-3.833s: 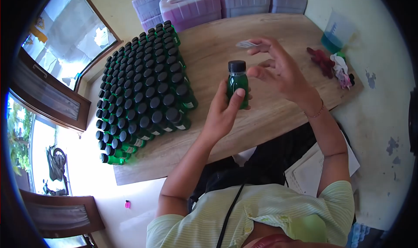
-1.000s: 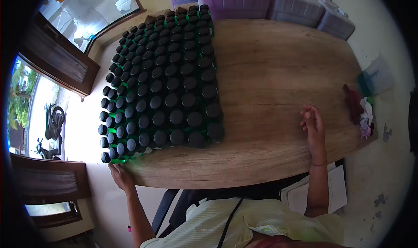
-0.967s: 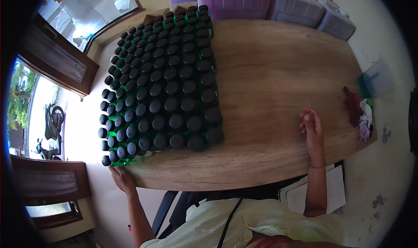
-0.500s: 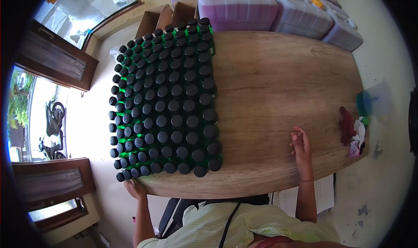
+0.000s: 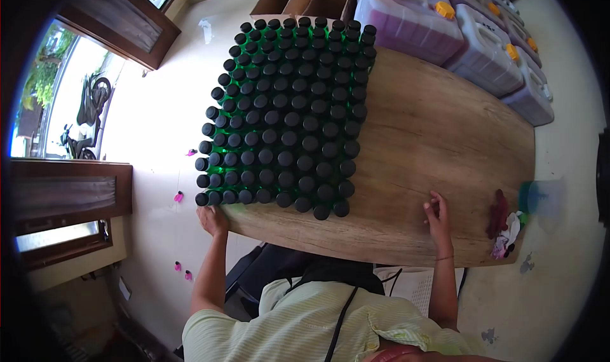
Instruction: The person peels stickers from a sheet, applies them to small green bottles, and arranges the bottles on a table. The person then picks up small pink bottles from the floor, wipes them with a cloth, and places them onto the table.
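Note:
A dense block of green bottles with black caps [image 5: 279, 120] stands upright in rows on the left part of the wooden table [image 5: 438, 139]. My left hand [image 5: 213, 221] rests at the table's near left corner, right against the bottle at the end of the front row. Its fingers look extended, with their tips partly hidden by that bottle. My right hand [image 5: 438, 221] is over the right part of the table near the front edge, open with loosely curled fingers and nothing in it.
Large jugs of purple liquid with yellow caps [image 5: 410, 22] line the far right side. Open cardboard boxes [image 5: 324, 1] stand behind the bottles. Cloths [image 5: 499, 216] and a clear measuring jug [image 5: 546, 197] lie at the right end. Small pink items [image 5: 178, 197] are on the floor at left.
The view has turned and shifted, so the bottles and table appear farther right and higher. My left hand remains at the table corner; my right hand stays open over the table.

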`<state>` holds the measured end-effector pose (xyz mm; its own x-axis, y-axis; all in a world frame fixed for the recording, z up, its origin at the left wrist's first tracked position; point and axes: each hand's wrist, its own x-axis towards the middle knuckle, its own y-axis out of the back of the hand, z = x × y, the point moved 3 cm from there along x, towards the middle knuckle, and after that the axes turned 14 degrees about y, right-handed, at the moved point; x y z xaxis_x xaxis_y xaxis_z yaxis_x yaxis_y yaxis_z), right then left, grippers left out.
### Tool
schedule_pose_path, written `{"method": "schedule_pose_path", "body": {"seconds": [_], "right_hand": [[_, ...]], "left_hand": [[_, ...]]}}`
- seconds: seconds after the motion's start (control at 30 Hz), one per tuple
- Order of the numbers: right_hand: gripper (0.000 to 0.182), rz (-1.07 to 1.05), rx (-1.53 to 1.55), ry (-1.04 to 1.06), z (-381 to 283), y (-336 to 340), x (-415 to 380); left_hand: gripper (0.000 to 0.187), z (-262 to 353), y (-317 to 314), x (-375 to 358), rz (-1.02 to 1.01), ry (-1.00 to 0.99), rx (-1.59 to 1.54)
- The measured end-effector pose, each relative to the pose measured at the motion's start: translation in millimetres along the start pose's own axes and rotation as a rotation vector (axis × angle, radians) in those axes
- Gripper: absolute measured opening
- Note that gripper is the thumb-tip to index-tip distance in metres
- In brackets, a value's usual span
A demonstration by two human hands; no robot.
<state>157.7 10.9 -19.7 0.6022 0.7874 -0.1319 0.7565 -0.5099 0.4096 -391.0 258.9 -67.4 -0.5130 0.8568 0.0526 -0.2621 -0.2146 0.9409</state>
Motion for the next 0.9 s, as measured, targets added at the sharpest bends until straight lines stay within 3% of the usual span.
{"method": "schedule_pose_path", "body": {"seconds": [0.2,0.9], "right_hand": [[0.042,-0.026,-0.043,0.064,9,0,3],[0.042,-0.077,-0.073,0.066,0,1,5]], "left_hand": [[0.024,1,-2,1,0.061,-0.027,0.004],[0.023,9,3,1,-0.023,0.069,0.057]]}}
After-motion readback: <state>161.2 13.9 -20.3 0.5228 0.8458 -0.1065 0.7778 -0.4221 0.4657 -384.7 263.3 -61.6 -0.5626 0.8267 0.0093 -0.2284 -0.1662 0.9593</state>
